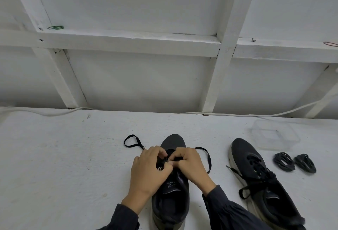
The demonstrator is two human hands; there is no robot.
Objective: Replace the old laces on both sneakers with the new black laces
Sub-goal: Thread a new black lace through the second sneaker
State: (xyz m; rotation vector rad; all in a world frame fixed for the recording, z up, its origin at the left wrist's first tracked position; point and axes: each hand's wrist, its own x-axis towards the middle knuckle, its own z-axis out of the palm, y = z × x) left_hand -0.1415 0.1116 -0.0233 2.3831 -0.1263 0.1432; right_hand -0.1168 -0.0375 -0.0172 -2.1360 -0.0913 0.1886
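As left hand (148,171) & right hand (192,164) are pinching the lace (131,141) over eyelets of the middle sneaker (173,140), its ends are trailing on the table (64,156). Lace is looking limp, light; prob best gripped nr the tip. New laces (284,162) are lying coiled at right, beyond second sneaker (245,153).

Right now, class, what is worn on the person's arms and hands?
Both the left hand and right hand are bare: no gloves, rings or watch visible. The left sleeve and right sleeve are long, loose, dark grey, ending at the wrists.
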